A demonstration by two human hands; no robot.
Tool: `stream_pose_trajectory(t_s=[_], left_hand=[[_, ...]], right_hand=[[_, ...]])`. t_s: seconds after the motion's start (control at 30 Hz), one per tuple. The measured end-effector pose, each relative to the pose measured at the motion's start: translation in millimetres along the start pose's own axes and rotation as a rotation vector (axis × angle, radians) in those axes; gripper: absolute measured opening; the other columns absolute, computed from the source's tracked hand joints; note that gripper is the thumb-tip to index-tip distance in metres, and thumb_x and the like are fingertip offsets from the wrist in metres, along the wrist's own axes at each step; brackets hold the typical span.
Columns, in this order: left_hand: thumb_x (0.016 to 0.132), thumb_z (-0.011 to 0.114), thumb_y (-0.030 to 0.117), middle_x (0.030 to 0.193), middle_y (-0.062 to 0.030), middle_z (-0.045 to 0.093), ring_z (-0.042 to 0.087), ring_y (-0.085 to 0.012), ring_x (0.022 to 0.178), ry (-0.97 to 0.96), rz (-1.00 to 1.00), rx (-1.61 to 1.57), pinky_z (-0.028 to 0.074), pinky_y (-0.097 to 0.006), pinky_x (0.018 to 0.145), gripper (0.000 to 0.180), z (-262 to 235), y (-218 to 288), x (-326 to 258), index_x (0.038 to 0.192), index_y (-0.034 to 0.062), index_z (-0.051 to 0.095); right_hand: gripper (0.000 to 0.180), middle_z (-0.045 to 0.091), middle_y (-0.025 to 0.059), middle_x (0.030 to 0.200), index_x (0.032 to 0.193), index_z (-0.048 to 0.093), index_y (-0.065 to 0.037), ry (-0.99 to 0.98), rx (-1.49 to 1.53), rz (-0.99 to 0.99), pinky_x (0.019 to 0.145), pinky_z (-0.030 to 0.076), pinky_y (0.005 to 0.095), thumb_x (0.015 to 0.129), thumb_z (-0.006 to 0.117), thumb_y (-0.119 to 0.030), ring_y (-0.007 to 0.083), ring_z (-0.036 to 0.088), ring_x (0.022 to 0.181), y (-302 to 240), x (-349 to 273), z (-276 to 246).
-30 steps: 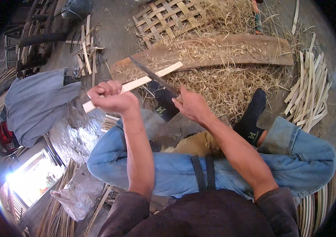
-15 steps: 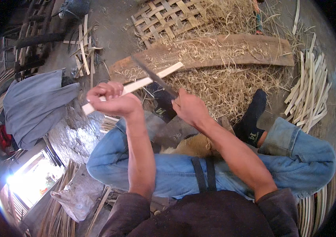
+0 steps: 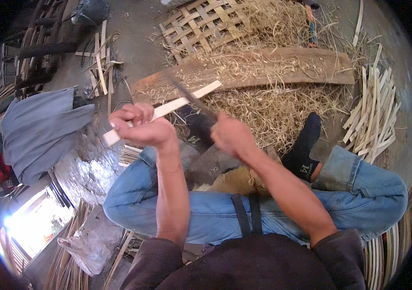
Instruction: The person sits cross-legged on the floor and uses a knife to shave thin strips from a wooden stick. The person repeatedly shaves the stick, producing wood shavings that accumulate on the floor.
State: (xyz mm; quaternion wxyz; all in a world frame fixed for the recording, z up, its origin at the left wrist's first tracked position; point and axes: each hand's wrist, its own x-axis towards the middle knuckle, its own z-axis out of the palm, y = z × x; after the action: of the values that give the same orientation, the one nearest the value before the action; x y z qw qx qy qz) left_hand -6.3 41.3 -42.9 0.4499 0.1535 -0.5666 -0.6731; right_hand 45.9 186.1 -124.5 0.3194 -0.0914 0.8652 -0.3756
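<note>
Shavings (image 3: 273, 104) cover the floor beyond a plank (image 3: 264, 70). Left hand (image 3: 140, 128) grips a bamboo slat (image 3: 167, 108) above the knees; right hand (image 3: 230, 135) clasps a knife (image 3: 189, 96), blade touching the slat.

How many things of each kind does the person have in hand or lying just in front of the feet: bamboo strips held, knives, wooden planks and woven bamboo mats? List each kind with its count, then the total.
Bamboo strip held in the left hand: 1
Knife held in the right hand: 1
Wooden plank: 1
Woven bamboo mat: 1
Total: 4
</note>
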Motion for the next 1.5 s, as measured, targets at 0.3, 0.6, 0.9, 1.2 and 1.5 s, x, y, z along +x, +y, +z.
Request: stream_pose_trajectory(t_s=[0.3, 0.6, 0.9, 1.2, 1.5], left_hand=[[0.098, 0.041, 0.051, 0.058, 0.0030, 0.026, 0.021, -0.0062, 0.047, -0.089, 0.033, -0.034, 0.015, -0.024, 0.042, 0.044, -3, -8, -1, 0.078, 0.0124, 0.036], [0.088, 0.029, 0.078, 0.058, 0.0025, 0.029, 0.024, -0.0059, 0.047, -0.064, 0.103, -0.053, 0.017, -0.020, 0.042, 0.068, -7, -14, 3, 0.077, 0.0116, 0.036], [0.086, 0.023, 0.081, 0.057, 0.0029, 0.025, 0.020, -0.0067, 0.046, -0.001, 0.065, 0.064, 0.016, -0.021, 0.041, 0.068, -9, -15, 8, 0.074, 0.0140, 0.028], [0.087, 0.021, 0.080, 0.056, 0.0024, 0.025, 0.019, -0.0071, 0.046, -0.010, 0.072, 0.075, 0.015, -0.022, 0.040, 0.067, -12, -18, 8, 0.074, 0.0142, 0.027], [0.087, 0.020, 0.080, 0.055, 0.0027, 0.022, 0.018, -0.0066, 0.045, 0.018, 0.058, 0.041, 0.014, -0.021, 0.040, 0.067, -11, -15, 7, 0.075, 0.0145, 0.026]], right_hand=[[0.038, 0.066, 0.0247, 0.076, 0.102, 0.049, 0.005, 0.047, 0.118, 0.027, 0.069, 0.053, 0.0492, 0.083, 0.060, -0.027, 0.0430, 0.066, 0.075, 34, 4, -3], [0.047, 0.065, 0.0246, 0.083, 0.101, 0.047, 0.002, 0.065, 0.209, -0.124, 0.071, 0.053, 0.0504, 0.082, 0.070, -0.034, 0.0434, 0.065, 0.079, -1, -14, 6], [0.035, 0.065, 0.0306, 0.084, 0.100, 0.054, 0.009, 0.065, 0.118, -0.034, 0.078, 0.052, 0.0522, 0.084, 0.059, -0.022, 0.0458, 0.065, 0.085, 36, 9, 4], [0.035, 0.064, 0.0297, 0.078, 0.104, 0.050, 0.007, -0.061, 0.013, 0.046, 0.074, 0.050, 0.0521, 0.083, 0.057, -0.020, 0.0458, 0.064, 0.078, 38, 16, 1], [0.031, 0.065, 0.0245, 0.078, 0.100, 0.049, 0.005, 0.075, -0.048, -0.006, 0.071, 0.051, 0.0512, 0.083, 0.058, -0.019, 0.0425, 0.065, 0.077, 59, 17, 2]])
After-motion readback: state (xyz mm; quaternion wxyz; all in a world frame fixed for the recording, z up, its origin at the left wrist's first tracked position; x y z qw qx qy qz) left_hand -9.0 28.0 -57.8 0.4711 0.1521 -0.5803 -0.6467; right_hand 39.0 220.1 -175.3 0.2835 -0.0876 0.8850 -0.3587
